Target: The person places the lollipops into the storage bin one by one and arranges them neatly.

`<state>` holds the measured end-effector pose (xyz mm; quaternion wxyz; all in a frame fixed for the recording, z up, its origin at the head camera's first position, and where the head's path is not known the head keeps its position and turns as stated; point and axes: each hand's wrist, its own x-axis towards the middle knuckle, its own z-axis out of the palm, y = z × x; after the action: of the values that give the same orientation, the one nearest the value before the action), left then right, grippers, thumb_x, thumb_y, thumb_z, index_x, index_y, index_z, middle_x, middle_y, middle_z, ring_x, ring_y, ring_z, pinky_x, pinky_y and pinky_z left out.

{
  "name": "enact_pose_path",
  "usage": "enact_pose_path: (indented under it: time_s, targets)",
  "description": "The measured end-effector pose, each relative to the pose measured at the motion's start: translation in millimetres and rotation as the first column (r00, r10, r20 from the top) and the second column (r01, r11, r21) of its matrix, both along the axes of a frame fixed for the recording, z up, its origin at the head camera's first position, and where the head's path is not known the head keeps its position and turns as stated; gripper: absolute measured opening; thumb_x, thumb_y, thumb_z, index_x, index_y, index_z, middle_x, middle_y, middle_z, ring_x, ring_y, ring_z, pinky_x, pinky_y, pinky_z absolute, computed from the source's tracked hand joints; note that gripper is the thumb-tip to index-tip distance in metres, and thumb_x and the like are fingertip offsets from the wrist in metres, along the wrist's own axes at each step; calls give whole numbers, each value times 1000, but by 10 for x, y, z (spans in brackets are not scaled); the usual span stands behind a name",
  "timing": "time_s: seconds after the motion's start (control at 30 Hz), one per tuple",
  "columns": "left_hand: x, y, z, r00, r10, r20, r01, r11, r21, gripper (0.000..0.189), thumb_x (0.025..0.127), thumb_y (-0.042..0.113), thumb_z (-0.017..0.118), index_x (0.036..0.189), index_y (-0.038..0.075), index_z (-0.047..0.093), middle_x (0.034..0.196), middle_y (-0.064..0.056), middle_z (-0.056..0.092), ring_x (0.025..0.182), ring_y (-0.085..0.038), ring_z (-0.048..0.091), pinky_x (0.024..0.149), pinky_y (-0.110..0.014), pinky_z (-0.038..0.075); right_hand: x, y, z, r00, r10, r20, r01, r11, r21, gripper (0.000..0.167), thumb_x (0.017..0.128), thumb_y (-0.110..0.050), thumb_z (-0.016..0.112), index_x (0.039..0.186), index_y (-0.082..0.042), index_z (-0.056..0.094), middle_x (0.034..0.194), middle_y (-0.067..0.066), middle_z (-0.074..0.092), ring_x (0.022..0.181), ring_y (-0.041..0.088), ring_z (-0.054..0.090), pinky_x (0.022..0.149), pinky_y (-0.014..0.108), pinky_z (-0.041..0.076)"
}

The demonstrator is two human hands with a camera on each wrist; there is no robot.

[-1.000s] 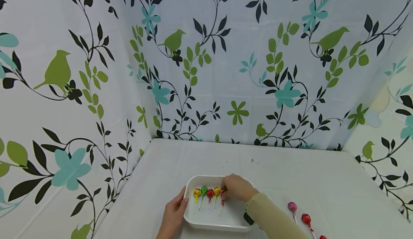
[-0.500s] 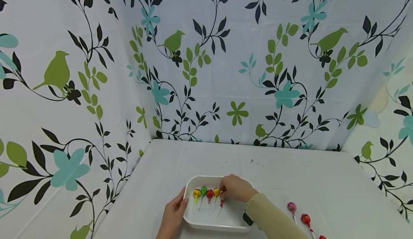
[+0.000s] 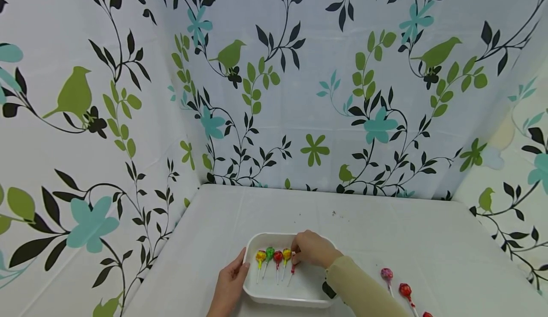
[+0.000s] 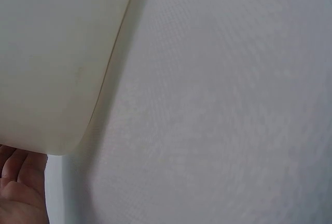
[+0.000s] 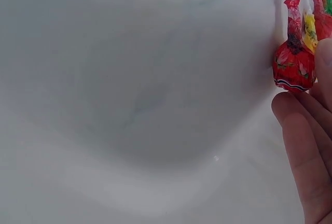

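Observation:
A white tray (image 3: 280,302) stands on the table, with a row of wrapped lollipops inside. From left to right come a yellow lollipop (image 3: 260,256), a green lollipop (image 3: 269,253), a red lollipop (image 3: 278,257) and another yellow one. At the right end of the row, my right hand (image 3: 314,249) pinches a red lollipop (image 5: 294,68) by its wrapped head; its stick points toward me. My left hand (image 3: 231,279) grips the tray's left side, thumb at the rim. In the left wrist view only part of that hand shows, against the tray's outer wall.
To the right of the tray lie a pinkish-purple lollipop (image 3: 387,274), a red lollipop (image 3: 406,290) and one more red head (image 3: 427,314) cut off by the frame. A patterned curtain (image 3: 317,93) surrounds the white table (image 3: 239,207) on the back and sides.
The stick of the red lollipop under my right hand has swung slightly left at its lower end. Both hands stay nearly in place.

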<state>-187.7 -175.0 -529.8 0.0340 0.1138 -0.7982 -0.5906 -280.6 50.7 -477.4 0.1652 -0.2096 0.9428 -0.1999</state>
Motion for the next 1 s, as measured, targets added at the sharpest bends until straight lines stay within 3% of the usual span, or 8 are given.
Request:
enact_pose_path:
  time_s: [0.23, 0.53, 0.77, 1.0]
  targets:
    - [5, 16, 16, 1000, -21, -4, 21, 1000, 4, 48, 105, 14, 57, 150, 2, 47, 156, -18, 45, 144, -40, 45, 106, -40, 53, 18, 57, 46, 1000, -12, -23, 11, 1000, -23, 20, 85, -17, 83, 103, -9, 80, 87, -4, 72, 77, 12, 57, 79, 31, 62]
    - [11, -8, 23, 1000, -21, -1, 21, 1000, -8, 48, 106, 15, 56, 151, 1, 46, 156, -19, 45, 144, -41, 44, 108, -43, 52, 18, 302, 253, 995, 35, -94, -53, 978, -199, 27, 88, -14, 79, 113, -2, 77, 104, 7, 78, 91, 18, 72, 86, 39, 66]
    - [15, -5, 29, 1000, -12, 9, 12, 1000, -9, 48, 106, 15, 56, 151, 2, 45, 156, -18, 44, 144, -42, 45, 107, -43, 53, 21, 821, 415, 987, -94, -129, 53, 955, -293, 31, 89, -15, 79, 118, -4, 75, 112, 10, 77, 96, 19, 73, 86, 37, 67]
    - [10, 2, 23, 999, 1, 37, -1, 1000, -6, 48, 106, 17, 56, 151, 3, 45, 157, -17, 43, 144, -41, 44, 105, -42, 55, 59, 1631, 514, 958, -212, -192, 134, 926, -353, 36, 93, -16, 75, 124, 2, 70, 120, 17, 74, 106, 29, 74, 87, 39, 66]
